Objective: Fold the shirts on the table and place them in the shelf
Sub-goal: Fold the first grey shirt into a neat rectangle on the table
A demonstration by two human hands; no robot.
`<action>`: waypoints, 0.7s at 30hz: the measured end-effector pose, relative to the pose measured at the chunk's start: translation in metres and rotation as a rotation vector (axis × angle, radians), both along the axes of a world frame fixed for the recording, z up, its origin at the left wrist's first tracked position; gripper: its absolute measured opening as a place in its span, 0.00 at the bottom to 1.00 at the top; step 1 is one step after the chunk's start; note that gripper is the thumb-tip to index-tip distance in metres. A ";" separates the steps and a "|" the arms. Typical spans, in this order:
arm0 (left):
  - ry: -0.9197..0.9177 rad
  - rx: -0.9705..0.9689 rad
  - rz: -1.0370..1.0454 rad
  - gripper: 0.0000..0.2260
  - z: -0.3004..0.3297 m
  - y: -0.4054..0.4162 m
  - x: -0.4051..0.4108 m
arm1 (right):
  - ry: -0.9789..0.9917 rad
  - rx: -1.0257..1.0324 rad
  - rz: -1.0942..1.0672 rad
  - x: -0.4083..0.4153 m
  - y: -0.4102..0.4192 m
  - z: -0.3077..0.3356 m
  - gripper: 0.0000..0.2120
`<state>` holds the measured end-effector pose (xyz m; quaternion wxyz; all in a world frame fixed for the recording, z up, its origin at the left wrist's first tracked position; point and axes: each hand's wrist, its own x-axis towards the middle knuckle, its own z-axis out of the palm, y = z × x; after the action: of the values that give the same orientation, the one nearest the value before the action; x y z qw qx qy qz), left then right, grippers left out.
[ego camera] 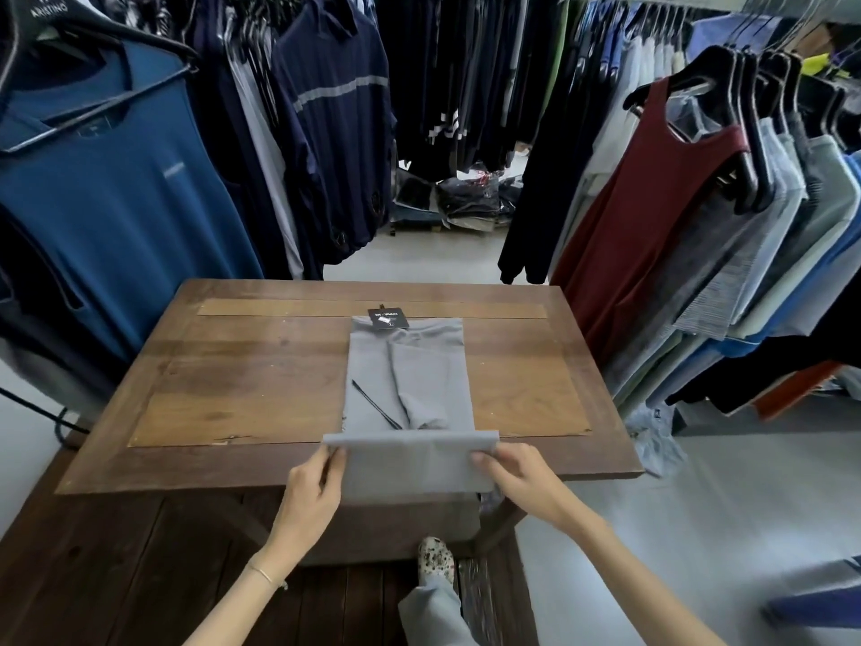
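A grey shirt [410, 380] lies on the wooden table [242, 366], folded into a long narrow strip with its sleeves turned in. A black tag [387, 318] sits at its far collar end. The near hem is lifted off the table's front edge and turned over. My left hand [313, 489] pinches the hem's left corner. My right hand [522, 477] pinches its right corner. No shelf is in view.
Racks of hanging clothes close in on both sides: blue and navy tops [107, 179] on the left, a dark red tank top [652, 216] and grey shirts on the right. Bagged garments [466, 198] lie on the floor beyond the table. My foot [435, 564] shows below.
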<state>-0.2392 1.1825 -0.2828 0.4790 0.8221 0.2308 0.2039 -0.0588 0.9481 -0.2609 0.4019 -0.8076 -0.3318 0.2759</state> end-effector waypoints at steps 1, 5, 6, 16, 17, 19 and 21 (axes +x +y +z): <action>-0.016 -0.013 0.022 0.07 0.004 0.002 0.009 | 0.030 0.047 -0.035 0.005 0.008 0.002 0.27; -0.059 -0.108 0.144 0.12 0.016 0.018 0.058 | 0.087 0.191 -0.283 0.028 0.049 0.005 0.27; -0.052 -0.137 0.193 0.13 0.014 0.023 0.072 | 0.110 0.203 -0.366 0.033 0.059 0.003 0.24; 0.182 -0.122 0.284 0.13 -0.028 0.032 0.090 | 0.044 -0.056 -0.576 0.034 0.086 -0.035 0.15; 0.157 -0.101 0.281 0.13 -0.027 0.031 0.090 | -0.002 -0.039 -0.567 0.032 0.088 -0.034 0.16; 0.075 -0.061 0.273 0.12 -0.023 0.029 0.091 | -0.096 0.053 -0.579 0.028 0.091 -0.028 0.18; 0.040 -0.015 0.278 0.12 -0.021 0.027 0.094 | -0.166 0.077 -0.604 0.025 0.093 -0.027 0.16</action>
<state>-0.1454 1.2095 -0.3038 0.4477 0.7823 0.3535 0.2502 -0.0336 1.0413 -0.2879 0.4677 -0.8736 -0.1187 0.0641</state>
